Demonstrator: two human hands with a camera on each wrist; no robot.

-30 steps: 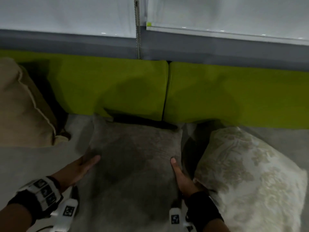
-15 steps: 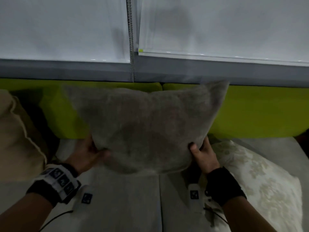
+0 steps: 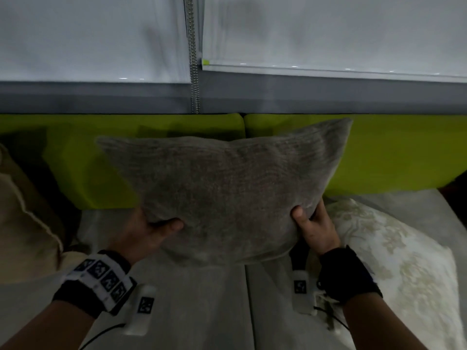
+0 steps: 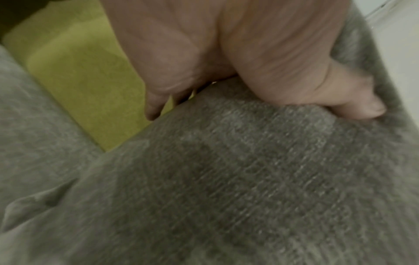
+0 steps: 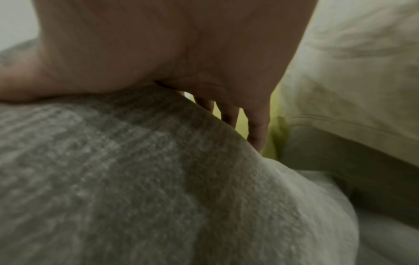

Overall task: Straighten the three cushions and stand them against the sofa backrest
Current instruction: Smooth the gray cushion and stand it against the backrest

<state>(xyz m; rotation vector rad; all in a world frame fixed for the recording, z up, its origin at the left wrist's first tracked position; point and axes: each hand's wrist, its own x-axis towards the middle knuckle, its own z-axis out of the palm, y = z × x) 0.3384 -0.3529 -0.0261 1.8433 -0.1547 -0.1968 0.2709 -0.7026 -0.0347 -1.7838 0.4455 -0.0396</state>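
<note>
A grey chenille cushion (image 3: pixel 227 190) is held upright above the seat, in front of the green backrest (image 3: pixel 404 152). My left hand (image 3: pixel 149 231) grips its lower left edge, thumb in front and fingers behind. My right hand (image 3: pixel 313 226) grips the lower right edge the same way. The wrist views show the grey cushion (image 4: pixel 249 179) under my left thumb, and the grey cushion (image 5: pixel 113 170) under my right palm. A tan cushion (image 3: pixel 22 218) leans at the far left. A cream floral cushion (image 3: pixel 394 263) lies tilted on the seat at the right.
The grey sofa seat (image 3: pixel 192 306) spreads below the lifted cushion. White roller blinds (image 3: pixel 88 39) and a bead chain (image 3: pixel 193 59) hang behind the backrest above a grey sill. The cream floral cushion (image 5: pixel 362 71) sits close beside my right hand.
A second ago the grey cushion lay flat on the seat with my hands at its sides. Both hands took hold and raised it upright; it now sits slightly lower than half a second ago.
</note>
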